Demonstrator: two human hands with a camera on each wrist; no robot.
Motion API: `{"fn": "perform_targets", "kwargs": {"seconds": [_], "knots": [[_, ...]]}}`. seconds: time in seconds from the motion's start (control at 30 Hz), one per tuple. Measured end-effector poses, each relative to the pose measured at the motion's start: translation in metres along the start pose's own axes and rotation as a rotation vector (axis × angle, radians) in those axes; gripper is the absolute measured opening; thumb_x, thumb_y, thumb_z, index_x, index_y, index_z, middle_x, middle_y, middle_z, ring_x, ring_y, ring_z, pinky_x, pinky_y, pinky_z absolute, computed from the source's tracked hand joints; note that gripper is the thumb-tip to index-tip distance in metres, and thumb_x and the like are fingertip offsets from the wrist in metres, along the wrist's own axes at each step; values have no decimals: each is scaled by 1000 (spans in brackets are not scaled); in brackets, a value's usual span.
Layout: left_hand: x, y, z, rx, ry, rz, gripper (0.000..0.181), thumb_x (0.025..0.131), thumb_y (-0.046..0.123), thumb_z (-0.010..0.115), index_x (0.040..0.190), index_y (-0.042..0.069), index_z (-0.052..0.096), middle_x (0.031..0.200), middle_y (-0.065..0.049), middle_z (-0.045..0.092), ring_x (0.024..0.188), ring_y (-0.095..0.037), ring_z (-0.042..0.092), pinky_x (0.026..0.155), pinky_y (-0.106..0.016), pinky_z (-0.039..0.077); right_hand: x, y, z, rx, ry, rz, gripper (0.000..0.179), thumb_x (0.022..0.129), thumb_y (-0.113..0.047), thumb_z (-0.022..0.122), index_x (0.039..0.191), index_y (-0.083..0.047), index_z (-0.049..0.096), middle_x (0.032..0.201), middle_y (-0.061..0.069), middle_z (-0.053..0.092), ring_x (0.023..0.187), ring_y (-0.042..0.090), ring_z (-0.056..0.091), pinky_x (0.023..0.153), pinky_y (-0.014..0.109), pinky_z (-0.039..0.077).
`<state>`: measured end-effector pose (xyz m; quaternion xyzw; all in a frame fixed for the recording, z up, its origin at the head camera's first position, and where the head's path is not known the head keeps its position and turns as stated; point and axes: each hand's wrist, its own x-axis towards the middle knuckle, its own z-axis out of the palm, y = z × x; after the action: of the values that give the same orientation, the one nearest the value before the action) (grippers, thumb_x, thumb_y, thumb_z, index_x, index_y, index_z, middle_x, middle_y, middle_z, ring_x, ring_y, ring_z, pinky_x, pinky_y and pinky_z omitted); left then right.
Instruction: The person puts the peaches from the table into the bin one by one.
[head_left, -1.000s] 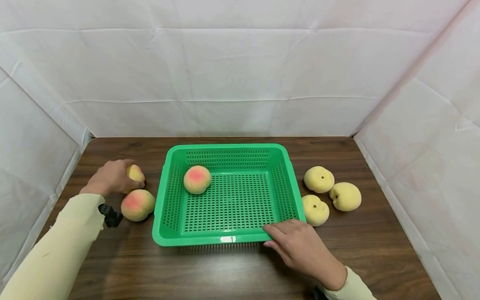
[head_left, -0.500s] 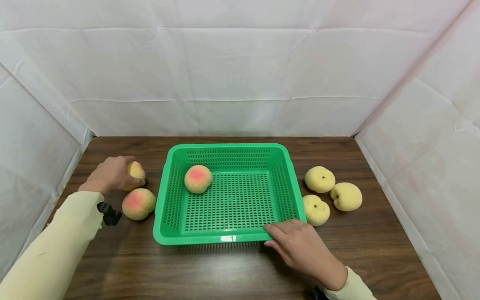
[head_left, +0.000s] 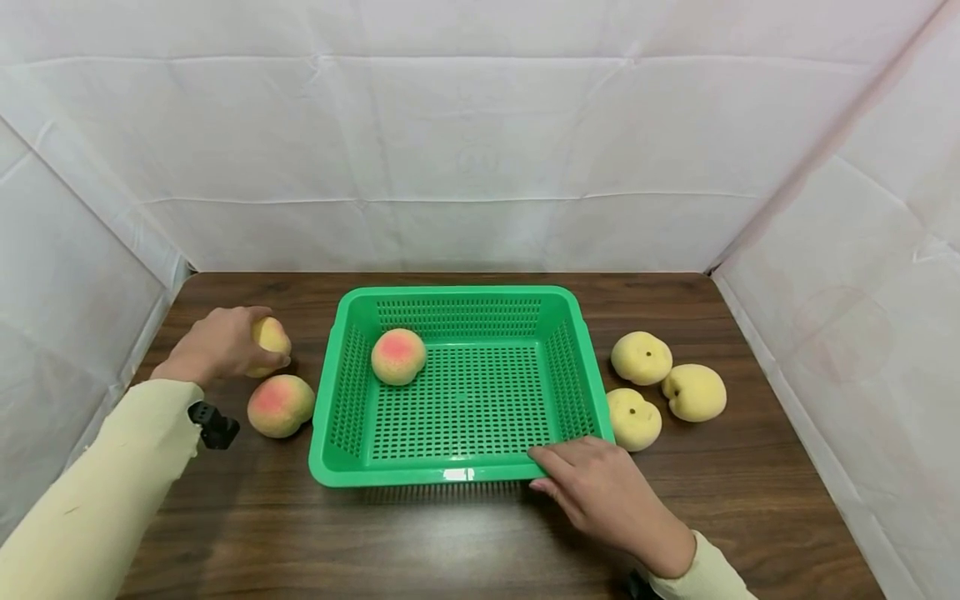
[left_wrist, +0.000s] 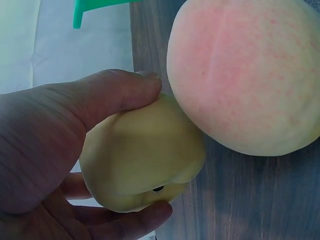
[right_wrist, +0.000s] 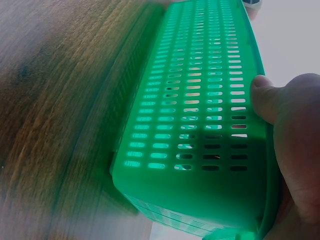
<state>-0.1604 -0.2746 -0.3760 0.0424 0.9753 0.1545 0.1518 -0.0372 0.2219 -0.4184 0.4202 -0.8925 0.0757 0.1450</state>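
At the left of the head view my left hand (head_left: pixel 221 343) grips a yellow peach (head_left: pixel 271 340) with a pink blush. In the left wrist view, thumb and fingers wrap that peach (left_wrist: pixel 145 155), its dark stem hole facing the camera. Just nearer to me on the table lies another blushed peach (head_left: pixel 281 406). My right hand (head_left: pixel 600 492) holds the near right corner of a green plastic basket (head_left: pixel 390 477), thumb outside and fingers over the rim. In the right wrist view the thumb presses the basket's slotted wall (right_wrist: pixel 200 110). One blushed peach (head_left: pixel 398 357) sits inside, toward the left.
Right of the basket, three yellow peaches (head_left: pixel 642 358) lie grouped on the dark wooden table (head_left: pixel 465 542), one right against the basket's side in this view. White cloth (head_left: pixel 465 150) hangs along the back and both sides of the table.
My left hand, with the peach in its grip, has shifted slightly up in the view, away from the peach nearer to me. The right hand stays on the basket corner.
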Motion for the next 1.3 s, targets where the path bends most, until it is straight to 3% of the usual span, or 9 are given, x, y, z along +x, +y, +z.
{"fn": "perform_targets", "kwargs": {"seconds": [0.3, 0.67, 1.3], "knots": [[-3, 1, -4, 13, 11, 11, 88, 86, 39, 77, 149, -13, 43, 112, -30, 67, 86, -36, 63, 73, -51, 53, 0, 1, 0, -11, 21, -18, 33, 103, -43, 62, 117, -14, 72, 98, -6, 77, 87, 11, 75, 74, 36, 61], [-8, 8, -14, 15, 21, 9, 86, 85, 36, 77, 149, -11, 44, 111, -28, 68, 85, -34, 63, 72, -49, 53, 0, 2, 0, -10, 15, -15, 32, 97, -39, 71, 117, -14, 71, 98, -6, 77, 86, 11, 75, 73, 36, 61], [-17, 8, -25, 25, 51, 40, 82, 86, 39, 78, 147, -7, 48, 114, -27, 67, 91, -35, 62, 73, -45, 52, 0, 1, -1, -12, 15, -15, 34, 104, -44, 60, 117, -14, 72, 98, -6, 77, 87, 11, 75, 74, 36, 60]]}}
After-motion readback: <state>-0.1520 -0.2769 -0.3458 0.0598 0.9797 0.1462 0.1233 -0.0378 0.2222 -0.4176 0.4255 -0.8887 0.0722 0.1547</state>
